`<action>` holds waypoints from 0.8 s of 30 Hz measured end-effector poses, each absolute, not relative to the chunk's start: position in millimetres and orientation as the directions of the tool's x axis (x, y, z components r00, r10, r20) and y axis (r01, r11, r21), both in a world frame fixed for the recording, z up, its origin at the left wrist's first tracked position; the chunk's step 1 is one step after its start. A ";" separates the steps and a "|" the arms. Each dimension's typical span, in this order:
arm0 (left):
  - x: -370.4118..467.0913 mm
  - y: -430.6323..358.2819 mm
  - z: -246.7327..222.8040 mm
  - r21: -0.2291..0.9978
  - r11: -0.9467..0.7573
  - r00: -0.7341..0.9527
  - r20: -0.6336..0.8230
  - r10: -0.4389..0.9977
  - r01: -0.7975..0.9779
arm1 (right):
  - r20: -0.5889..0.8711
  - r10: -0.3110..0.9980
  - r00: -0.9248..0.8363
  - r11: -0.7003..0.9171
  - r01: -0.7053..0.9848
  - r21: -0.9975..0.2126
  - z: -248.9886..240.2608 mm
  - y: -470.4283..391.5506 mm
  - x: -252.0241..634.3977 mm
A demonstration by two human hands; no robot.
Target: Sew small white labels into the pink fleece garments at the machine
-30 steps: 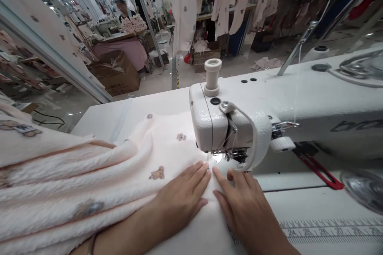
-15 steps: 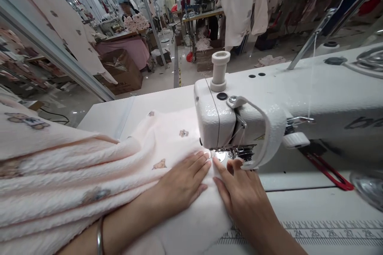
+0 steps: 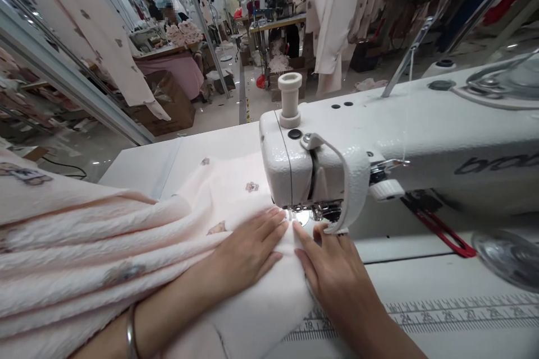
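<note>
Pale pink fleece fabric with small bear prints lies in folds across the left of the table and runs under the head of a white sewing machine. My left hand rests flat on the fabric, fingers stretched toward the lit needle area. Just right of it, my right hand has its index finger and thumb apart at the fabric's edge; its other fingers bend beneath the machine's curved white guard. The presser foot is partly hidden by the machine head and fingertips.
A ruler strip runs along the table's front right. Red-handled snips lie under the machine arm. Beyond the table are a cardboard box, hanging pink fabric, and people at other workstations.
The view has shifted slightly, so the machine and both hands appear farther left. Relative to the machine, the hands and the fabric have barely moved.
</note>
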State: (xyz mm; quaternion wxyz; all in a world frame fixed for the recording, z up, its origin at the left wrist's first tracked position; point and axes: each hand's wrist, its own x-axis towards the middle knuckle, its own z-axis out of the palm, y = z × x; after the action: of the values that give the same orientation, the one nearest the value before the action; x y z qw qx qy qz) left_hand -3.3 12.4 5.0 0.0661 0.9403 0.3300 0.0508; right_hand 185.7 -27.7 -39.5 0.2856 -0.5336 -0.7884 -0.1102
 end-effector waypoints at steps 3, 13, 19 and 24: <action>-3.6 20.6 5.0 0.176 -0.766 0.772 0.047 0.634 0.618 | 0.538 0.792 -0.290 0.415 0.901 -0.125 -41.1 -24.0 186.1; -4.7 26.0 -3.7 0.177 -0.755 0.757 0.069 0.650 0.632 | 0.431 0.845 -0.316 0.446 0.861 -0.243 -31.4 -34.6 187.5; -4.4 23.5 -1.0 0.179 -0.746 0.747 0.076 0.661 0.642 | 0.448 0.835 -0.320 0.455 0.859 -0.234 -35.1 -37.5 185.8; -5.2 22.2 1.3 0.194 -0.737 0.737 0.085 0.670 0.647 | 0.479 0.816 -0.323 0.469 0.855 -0.222 -31.6 -43.1 185.1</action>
State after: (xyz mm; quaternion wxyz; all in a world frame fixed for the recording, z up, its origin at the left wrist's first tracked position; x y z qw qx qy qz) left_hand -5.2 22.2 1.3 0.0758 0.9290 0.3545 0.0747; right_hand 185.1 -43.1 -31.6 0.2722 -0.5141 -0.8127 -0.0354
